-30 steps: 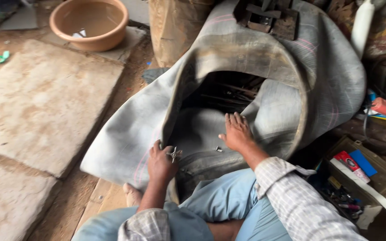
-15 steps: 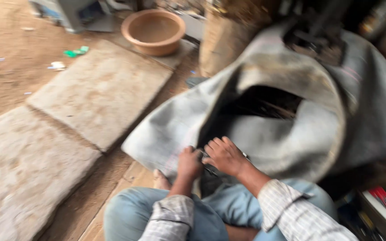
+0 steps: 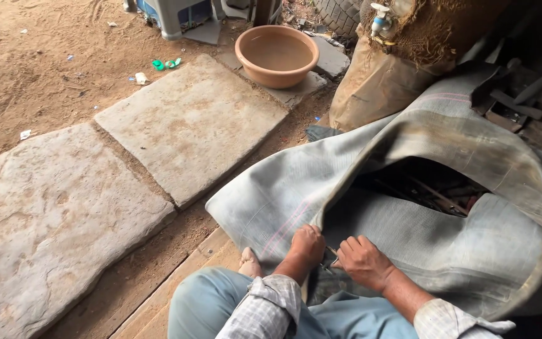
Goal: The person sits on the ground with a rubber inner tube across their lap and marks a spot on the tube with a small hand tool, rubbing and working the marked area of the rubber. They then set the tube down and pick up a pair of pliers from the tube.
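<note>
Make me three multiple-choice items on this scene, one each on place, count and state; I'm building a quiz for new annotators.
1. Where is the round basin?
A. On a stone slab's far end
B. In the person's lap
C. Inside the tube

2. How many large flat stone slabs lie in the dirt?
A. One
B. Two
C. Five

3. What are the left hand and right hand doing?
A. Resting open
B. Gripping the grey rubber tube at its edge
C. Holding the basin

Answers: 1 A, it stands beyond the slabs; 2 B, two lie side by side; 3 B, fingers are curled at the fold.
</note>
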